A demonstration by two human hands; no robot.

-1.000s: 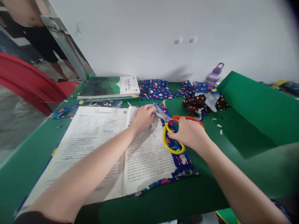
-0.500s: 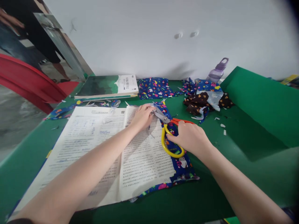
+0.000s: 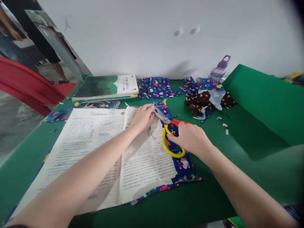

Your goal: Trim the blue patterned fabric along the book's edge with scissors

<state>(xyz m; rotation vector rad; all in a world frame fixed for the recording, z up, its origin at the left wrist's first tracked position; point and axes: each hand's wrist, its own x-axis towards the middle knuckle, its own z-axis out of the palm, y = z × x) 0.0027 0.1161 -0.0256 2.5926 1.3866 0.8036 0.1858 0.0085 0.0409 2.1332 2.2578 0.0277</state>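
Note:
My right hand (image 3: 193, 137) is closed round the scissors (image 3: 167, 122), with one orange and one yellow handle. Their blades point up and left, slightly apart, at the top edge of blue patterned cloth (image 3: 182, 163). That cloth lies under an open printed book (image 3: 147, 164) and shows along its right and lower edges. My left hand (image 3: 143, 117) rests over the top of the right page, its fingers pinched on the cloth edge close to the blade tips. The pinch itself is partly hidden.
Closed books (image 3: 102, 87) lie at the back left beside a blue patterned cloth piece (image 3: 154, 88). Crumpled brown cloth (image 3: 200, 101) and scraps lie at the back right. A purple bottle (image 3: 218, 71) stands behind, near a green partition (image 3: 256, 104). Left is a red chair (image 3: 26, 82); a person stands beyond.
The view has shifted slightly, moving everything a little left and up in the picture. Both hands and the scissors keep nearly the same place on the book and cloth.

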